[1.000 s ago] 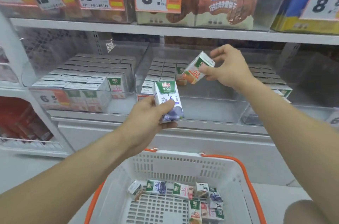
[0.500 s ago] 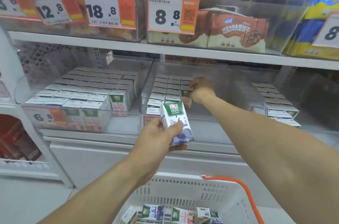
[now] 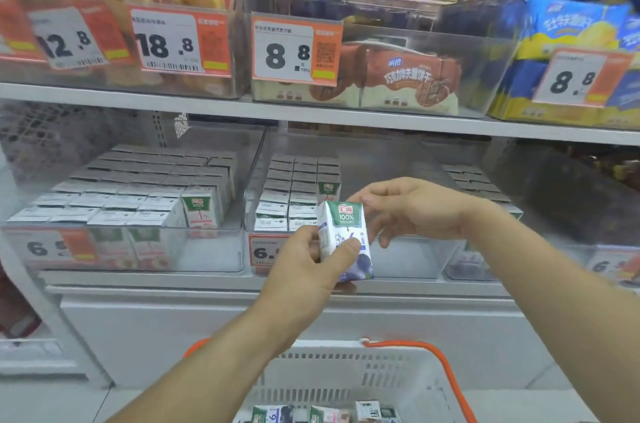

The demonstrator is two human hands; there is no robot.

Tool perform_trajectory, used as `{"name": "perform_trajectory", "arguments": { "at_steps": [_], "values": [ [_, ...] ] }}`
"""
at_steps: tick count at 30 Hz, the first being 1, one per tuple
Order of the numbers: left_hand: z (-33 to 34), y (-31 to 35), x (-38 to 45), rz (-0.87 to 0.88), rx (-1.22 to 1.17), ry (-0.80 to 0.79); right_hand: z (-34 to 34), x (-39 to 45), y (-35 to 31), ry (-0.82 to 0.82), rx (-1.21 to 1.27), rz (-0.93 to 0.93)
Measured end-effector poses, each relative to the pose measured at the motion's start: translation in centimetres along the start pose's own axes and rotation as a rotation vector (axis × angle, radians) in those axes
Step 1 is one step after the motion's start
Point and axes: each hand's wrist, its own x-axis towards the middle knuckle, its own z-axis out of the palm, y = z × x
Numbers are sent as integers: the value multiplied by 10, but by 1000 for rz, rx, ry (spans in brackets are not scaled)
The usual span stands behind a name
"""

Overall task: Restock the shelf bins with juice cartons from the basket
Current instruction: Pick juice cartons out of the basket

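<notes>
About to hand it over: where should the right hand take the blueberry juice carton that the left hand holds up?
Pinch the green upper part of the blueberry juice carton, coming from its right. The left hand wraps the lower half; the carton stands nearly upright, top free, and the right hand is already beside it.

Two hands (image 3: 304, 270), one held carton (image 3: 344, 239), one basket (image 3: 346, 377).

One head-worn view only, wide-angle, facing the shelving straight on and tilted slightly down. It stands close: the middle shelf bin (image 3: 346, 159) fills frame centre, both forearms enter from the lower edge, and the basket (image 3: 346, 374) rim shows at bottom centre. Upper shelf crosses the top.
</notes>
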Motion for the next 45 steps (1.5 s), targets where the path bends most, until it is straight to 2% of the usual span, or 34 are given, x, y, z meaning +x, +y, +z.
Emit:
{"name": "perform_trajectory", "arguments": {
  "at_steps": [2,6,10,13,15,17,20,22,25,28,31,34,45],
  "values": [
    [12,2,-2,8,6,-53,0,-19,2,-23,76,-21],
    [37,5,-4,40,12,-123,-4,-57,7,-21,71,-71],
    [64,10,-4,132,93,-213,-19,-95,18,124,13,-168],
    [82,-1,-2,309,426,-168,-44,-127,29,219,31,-189],
    [92,-10,-2,449,616,-106,-68,-152,40,349,45,-223],
    [100,-20,5,561,727,-86,-93,-174,55,563,7,-263],
    [117,-27,26,643,836,-44,-121,-186,77,891,-115,-260],
    [134,-29,43,666,892,-19,-136,-183,95,998,-246,-202],
    [160,-34,69,624,952,-61,-152,-173,119,1012,-470,-53],
    [176,-49,86,577,1049,-33,-161,-160,132,999,-532,14],
    [183,-64,89,642,1199,128,-167,-147,134,999,-533,36],
    [185,-68,91,688,1214,238,-176,-146,127,1008,-518,34],
    [187,-73,91,716,1278,287,-180,-166,121,861,-516,83]
  ]
}}
